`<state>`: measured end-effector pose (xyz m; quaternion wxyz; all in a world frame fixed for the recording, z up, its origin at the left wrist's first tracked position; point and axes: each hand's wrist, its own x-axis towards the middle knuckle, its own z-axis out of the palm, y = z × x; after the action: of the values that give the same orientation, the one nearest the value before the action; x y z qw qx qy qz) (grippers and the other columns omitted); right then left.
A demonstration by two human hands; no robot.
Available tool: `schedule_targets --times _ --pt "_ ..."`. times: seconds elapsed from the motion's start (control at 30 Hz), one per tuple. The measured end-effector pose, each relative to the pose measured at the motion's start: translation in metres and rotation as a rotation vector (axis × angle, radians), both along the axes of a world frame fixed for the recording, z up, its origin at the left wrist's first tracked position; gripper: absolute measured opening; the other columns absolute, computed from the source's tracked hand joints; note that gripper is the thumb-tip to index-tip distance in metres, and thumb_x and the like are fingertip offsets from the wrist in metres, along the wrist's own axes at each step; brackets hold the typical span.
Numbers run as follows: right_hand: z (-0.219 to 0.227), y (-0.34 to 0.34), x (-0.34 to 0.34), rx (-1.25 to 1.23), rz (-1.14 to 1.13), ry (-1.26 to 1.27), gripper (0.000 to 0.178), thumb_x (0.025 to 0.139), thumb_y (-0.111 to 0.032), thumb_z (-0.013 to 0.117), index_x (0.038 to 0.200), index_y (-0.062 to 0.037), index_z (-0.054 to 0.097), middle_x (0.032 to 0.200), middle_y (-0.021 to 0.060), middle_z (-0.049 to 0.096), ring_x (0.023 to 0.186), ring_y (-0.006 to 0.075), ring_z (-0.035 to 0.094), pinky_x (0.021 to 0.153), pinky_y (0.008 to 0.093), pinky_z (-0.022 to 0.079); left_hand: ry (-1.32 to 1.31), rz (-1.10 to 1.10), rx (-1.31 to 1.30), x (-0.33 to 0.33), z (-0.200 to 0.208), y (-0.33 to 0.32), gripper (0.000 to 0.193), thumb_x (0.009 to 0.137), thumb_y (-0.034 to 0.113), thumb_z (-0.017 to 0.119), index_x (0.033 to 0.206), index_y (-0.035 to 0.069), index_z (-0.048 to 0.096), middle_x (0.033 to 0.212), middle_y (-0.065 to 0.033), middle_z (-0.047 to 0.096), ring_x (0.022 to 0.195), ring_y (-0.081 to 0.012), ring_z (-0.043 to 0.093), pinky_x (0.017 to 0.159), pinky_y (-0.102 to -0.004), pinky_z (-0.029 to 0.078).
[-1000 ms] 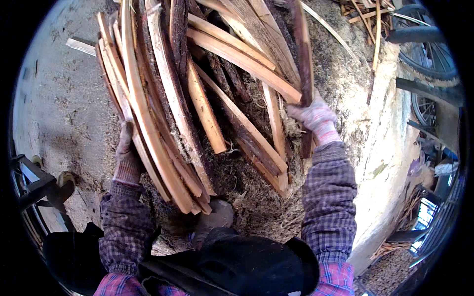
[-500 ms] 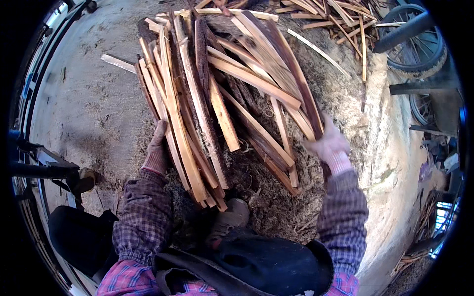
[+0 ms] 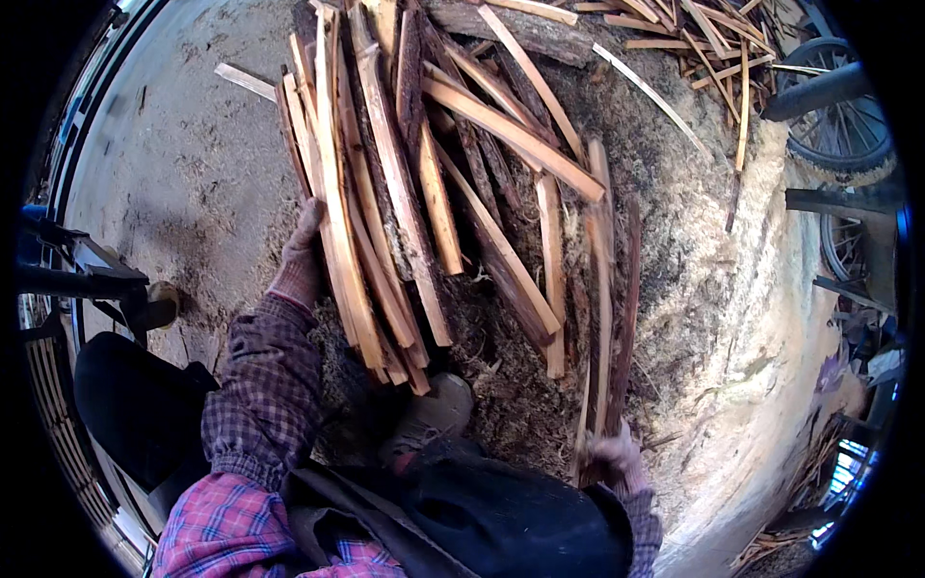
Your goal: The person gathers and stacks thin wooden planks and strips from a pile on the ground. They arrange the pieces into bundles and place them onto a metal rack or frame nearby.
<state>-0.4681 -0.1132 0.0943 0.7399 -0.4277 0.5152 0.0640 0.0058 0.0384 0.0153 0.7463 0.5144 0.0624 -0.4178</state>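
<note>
Right, so the right hand (image 3: 617,458) is closed round the near ends of a few held strips (image 3: 599,318), pale and dark ones side by side; blur there, can't tell the exact count. Left hand (image 3: 302,246) sits against the left side of the pile (image 3: 390,193). Its fingers are partly hidden, can't tell if it grips or just braces.

Handling, my view: brace the pile's outer strips with the left so they don't roll or fan out. Keep the right fist tight on the held strips; an end grip gives long leverage, so tips may swing. Line them up parallel to the pile, ends level. Watch for splinters on rough edges, and keep ends off the shoe (image 3: 434,409), which is just beside the pile's near end.

Pile is mid-floor, well in from the floor's (image 3: 193,173) left edge; held strips are just right of it. Long, slim, some slightly bowed. Cut faces pale yellow to orange-brown, others dark, rough, bark-like. Near ends fan out, not level; several strips cross at a slant on the right. Scrap heap (image 3: 713,48) lies toward the floor's far right corner, near the wheel (image 3: 838,106).
</note>
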Motion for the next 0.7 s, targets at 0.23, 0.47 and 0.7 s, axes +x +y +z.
schedule_targets --times 0.23,0.47,0.7 --pt "0.043 0.046 0.027 -0.274 -0.214 0.285 0.057 0.056 -0.02 0.073 0.106 -0.0015 0.05 0.089 0.0054 0.058 0.075 0.0167 0.057 0.067 0.0295 0.048 0.008 -0.018 -0.01 -0.011 -0.002 -0.01 0.075 0.072 0.056 0.058 0.127 0.009 0.038 0.121 -0.0096 0.048 0.105 -0.0241 0.05 0.089 -0.0383 0.043" --pt "0.073 -0.023 0.132 -0.772 0.16 0.096 0.068 0.059 -0.027 0.074 0.115 -0.0021 0.044 0.095 0.0084 0.059 0.084 0.0186 0.059 0.077 0.0302 0.048 -0.029 0.01 -0.016 -0.007 0.003 0.005 0.077 0.073 0.059 0.056 0.129 0.01 0.035 0.123 -0.0098 0.046 0.108 -0.0253 0.048 0.09 -0.039 0.042" --pt "0.04 -0.03 0.346 -0.951 0.837 0.439 0.095 0.065 -0.053 0.063 0.133 -0.0027 0.021 0.117 0.0217 0.047 0.107 0.0297 0.05 0.09 0.0413 0.04 -0.031 0.037 -0.039 -0.006 0.005 0.007 0.079 0.074 0.061 0.052 0.131 0.01 0.032 0.126 -0.0099 0.044 0.11 -0.0263 0.047 0.092 -0.0396 0.04"
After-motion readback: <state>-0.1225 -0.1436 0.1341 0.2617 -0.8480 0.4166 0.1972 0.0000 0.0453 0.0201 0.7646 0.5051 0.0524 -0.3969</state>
